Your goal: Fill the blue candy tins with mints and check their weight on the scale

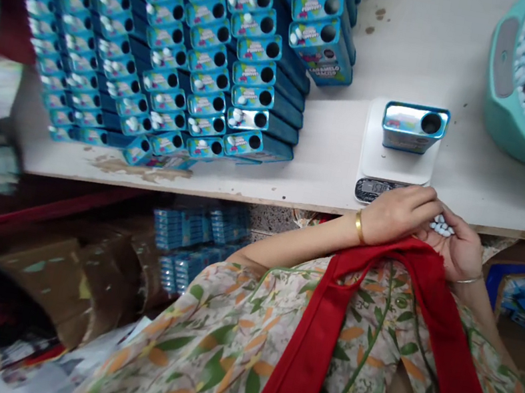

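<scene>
My right hand (pixel 456 248) is cupped palm up at the table's front edge, holding a small heap of pale blue candies (pixel 441 227). My left hand (pixel 399 214) reaches across to it, fingers curled and pinching at those candies. Just behind the hands stands a small white scale (pixel 397 163) with its display lit. On the scale sits a blue tin (pixel 413 126) with a round hole in its top.
Several rows of identical blue tins (pixel 177 46) are stacked on the left of the white table (pixel 330 161). A teal basin (pixel 501 110) full of pale blue candies, with a scoop handle, stands at the back right. More blue tins (pixel 194 239) and cardboard boxes lie below the table.
</scene>
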The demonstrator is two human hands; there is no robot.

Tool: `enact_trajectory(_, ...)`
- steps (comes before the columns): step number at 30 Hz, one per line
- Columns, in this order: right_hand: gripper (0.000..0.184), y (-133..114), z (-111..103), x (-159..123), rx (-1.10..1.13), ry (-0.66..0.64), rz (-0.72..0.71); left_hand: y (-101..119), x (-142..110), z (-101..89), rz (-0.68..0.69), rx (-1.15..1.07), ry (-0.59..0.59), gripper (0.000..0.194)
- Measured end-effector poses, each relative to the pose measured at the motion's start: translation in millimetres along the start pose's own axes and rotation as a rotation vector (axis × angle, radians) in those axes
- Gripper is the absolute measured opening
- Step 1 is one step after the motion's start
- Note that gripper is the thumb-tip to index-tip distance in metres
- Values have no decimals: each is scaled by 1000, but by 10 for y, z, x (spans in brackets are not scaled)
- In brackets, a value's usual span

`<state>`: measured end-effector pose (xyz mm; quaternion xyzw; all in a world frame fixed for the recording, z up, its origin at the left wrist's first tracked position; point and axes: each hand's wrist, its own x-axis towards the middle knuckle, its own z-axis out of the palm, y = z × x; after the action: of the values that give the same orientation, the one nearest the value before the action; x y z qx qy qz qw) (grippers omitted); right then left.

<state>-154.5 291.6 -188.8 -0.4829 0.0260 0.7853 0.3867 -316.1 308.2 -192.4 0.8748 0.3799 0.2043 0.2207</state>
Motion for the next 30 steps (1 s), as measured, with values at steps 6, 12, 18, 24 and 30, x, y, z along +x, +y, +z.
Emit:
enact_trajectory(6,20,-69,214,32,-2,-162,-48,-371,291,-517,-45,97,334,27)
enact_trajectory(12,19,-121,56,112,1,-148,-103,-603,335,-749,-149,37,308,26)
enact_trajectory(18,16,-208,-300,334,23,30,-224,-888,166,-843,-92,62,299,55)
enact_trajectory(24,14,-229,-441,469,6,89,-244,-1118,202,-691,-105,79,42,78)
enact_trajectory(30,14,-143,-535,495,-19,47,-270,-1409,467,-738,-29,159,213,48)
